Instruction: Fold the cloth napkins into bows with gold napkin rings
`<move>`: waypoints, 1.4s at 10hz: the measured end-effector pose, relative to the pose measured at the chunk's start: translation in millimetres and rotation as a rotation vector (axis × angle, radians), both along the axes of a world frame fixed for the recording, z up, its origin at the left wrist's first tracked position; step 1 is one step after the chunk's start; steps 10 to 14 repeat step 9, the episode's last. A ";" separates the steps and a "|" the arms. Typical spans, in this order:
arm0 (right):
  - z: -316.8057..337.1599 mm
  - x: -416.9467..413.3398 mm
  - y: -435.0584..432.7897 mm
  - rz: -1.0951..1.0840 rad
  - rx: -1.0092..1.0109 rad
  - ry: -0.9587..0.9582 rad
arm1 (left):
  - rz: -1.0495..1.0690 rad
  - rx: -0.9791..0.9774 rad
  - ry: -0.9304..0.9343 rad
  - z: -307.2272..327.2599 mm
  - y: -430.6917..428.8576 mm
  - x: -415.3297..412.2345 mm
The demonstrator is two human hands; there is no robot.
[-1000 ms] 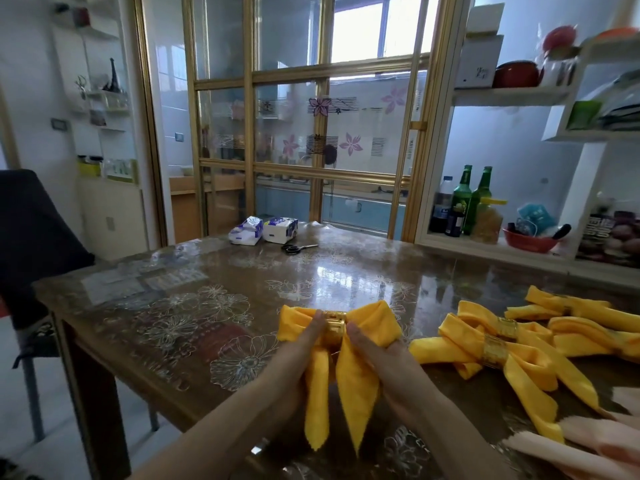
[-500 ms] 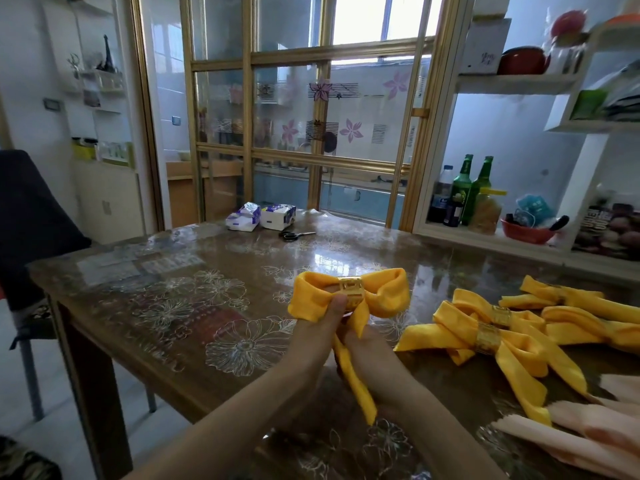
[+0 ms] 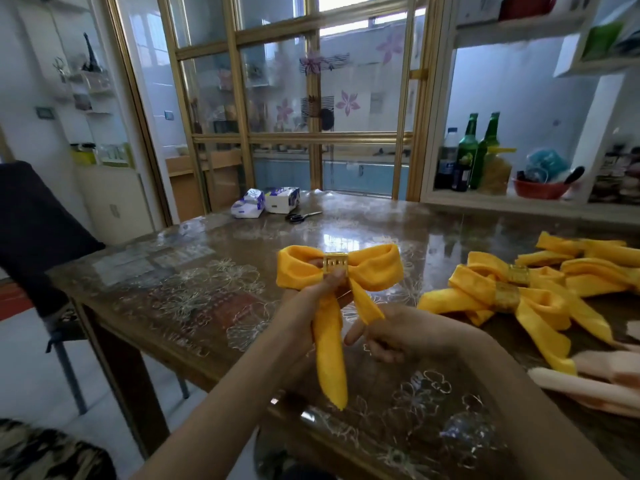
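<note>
**Yellow bow held above the table in both hands**

The left hand (image 3: pixel 311 296) grips the yellow napkin bow (image 3: pixel 374 265) at its middle. The fingers are curled behind the knot and the thumb presses on the cloth just under the gold ring (image 3: pixel 335 263). The right hand (image 3: pixel 398 334), at 5 o'clock from the ring, pinches the end of the shorter tail. Its forefinger is stretched out straight and the other fingers are curled in.

The bow is lifted over the near part of the table (image 3: pixel 207 271). Its two loops are soft and rounded, and the longer tail hangs down flat to a point at 6 o'clock. The cloth looks matt and smooth. The ring is a shiny metal band with cut-out slots.

The table top is glossy, with pale flower drawings. At 3 o'clock from the held bow lie the finished bows (image 3: pixel 540 299), and at 4 o'clock pink napkins (image 3: pixel 588 382). At 12 o'clock, well apart, lie scissors (image 3: pixel 303 216).
</note>
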State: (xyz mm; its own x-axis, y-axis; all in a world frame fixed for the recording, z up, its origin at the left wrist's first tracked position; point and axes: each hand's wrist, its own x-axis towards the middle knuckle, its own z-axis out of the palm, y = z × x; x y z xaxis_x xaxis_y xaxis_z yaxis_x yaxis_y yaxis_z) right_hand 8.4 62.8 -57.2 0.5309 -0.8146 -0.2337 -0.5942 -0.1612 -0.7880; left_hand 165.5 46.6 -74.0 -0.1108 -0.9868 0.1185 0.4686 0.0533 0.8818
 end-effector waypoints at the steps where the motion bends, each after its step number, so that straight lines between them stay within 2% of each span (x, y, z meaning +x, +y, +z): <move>1: 9.2 -16.0 2.8 0.057 0.026 0.056 | -0.035 0.015 -0.038 5.1 7.5 -3.3; 3: 9.3 -36.9 -14.4 -0.546 0.084 -0.765 | -0.077 0.106 -0.169 3.9 4.2 -16.9; 4: -2.0 -50.1 -5.4 -0.663 0.021 -0.647 | -0.149 0.197 -0.239 -2.7 2.4 -39.7; 5: -10.3 -68.8 8.4 -0.862 -0.151 -0.504 | -0.272 0.258 -0.386 -3.4 -2.9 -59.4; 6: -21.2 -98.3 20.0 -1.011 -0.347 -0.315 | -0.293 0.212 -0.645 -10.5 -8.9 -81.0; 7: -32.4 -115.1 31.3 -0.996 -0.365 -0.105 | -0.231 -0.068 -1.025 -23.5 3.7 -95.4; 8: -36.3 -115.3 29.7 -0.962 -0.490 0.251 | -0.161 -0.297 -1.344 -37.8 12.4 -100.9; 9: -3.9 -112.5 33.6 -0.928 -0.650 0.465 | -0.154 -0.274 -1.331 -22.6 16.4 -89.2; 14: -3.9 -112.5 33.6 -0.928 -0.650 0.465 | -0.154 -0.274 -1.331 -22.6 16.4 -89.2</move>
